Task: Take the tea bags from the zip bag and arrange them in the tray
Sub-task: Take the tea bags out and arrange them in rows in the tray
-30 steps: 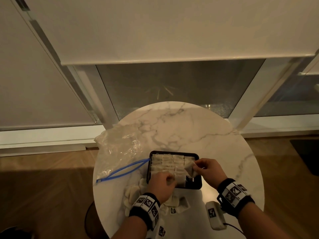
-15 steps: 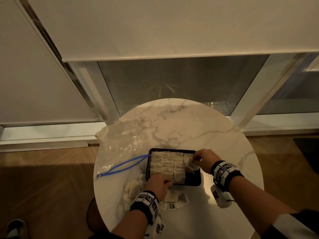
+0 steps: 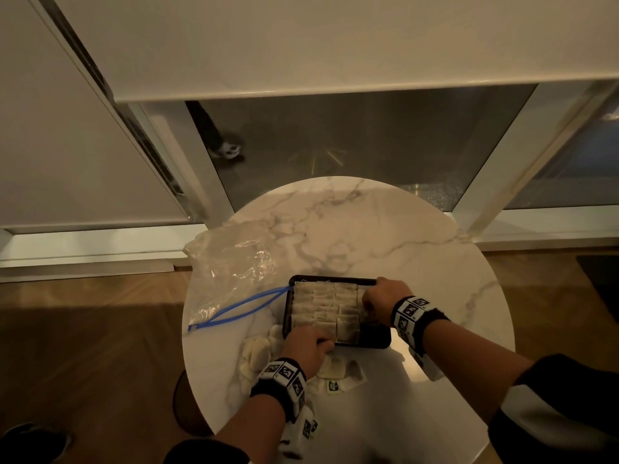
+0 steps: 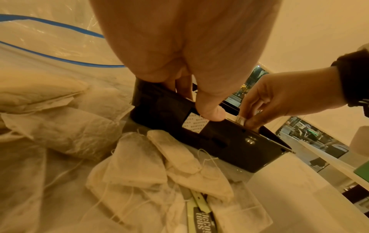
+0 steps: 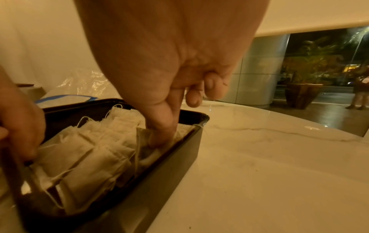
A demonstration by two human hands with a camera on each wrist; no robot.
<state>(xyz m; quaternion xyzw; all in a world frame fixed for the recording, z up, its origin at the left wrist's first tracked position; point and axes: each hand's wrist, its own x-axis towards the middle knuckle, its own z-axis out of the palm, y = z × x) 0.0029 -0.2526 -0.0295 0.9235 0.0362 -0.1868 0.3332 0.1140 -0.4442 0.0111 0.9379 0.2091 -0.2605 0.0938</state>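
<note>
A black tray [image 3: 375,343] sits on the round marble table, filled with rows of white tea bags [image 3: 321,306]. My left hand [image 3: 310,343] grips the tray's near wall [image 4: 199,134], thumb outside and fingers inside. My right hand [image 3: 382,299] reaches into the tray's right end and pinches a tea bag [image 5: 143,137], pressing it down beside the right wall [image 5: 169,165]. The clear zip bag [image 3: 231,269] with a blue seal lies open to the tray's left. Several loose tea bags [image 4: 139,165] lie on the table by my left wrist.
The marble table [image 3: 368,236] is small and round, its edge close on every side. More loose tea bags [image 3: 258,356] lie left of my left hand. Window glass and a white frame stand behind the table. A wooden floor lies around it.
My right hand carried its tea bag from above the tray's right side down into the tray's right end. My left hand stayed on the near wall.
</note>
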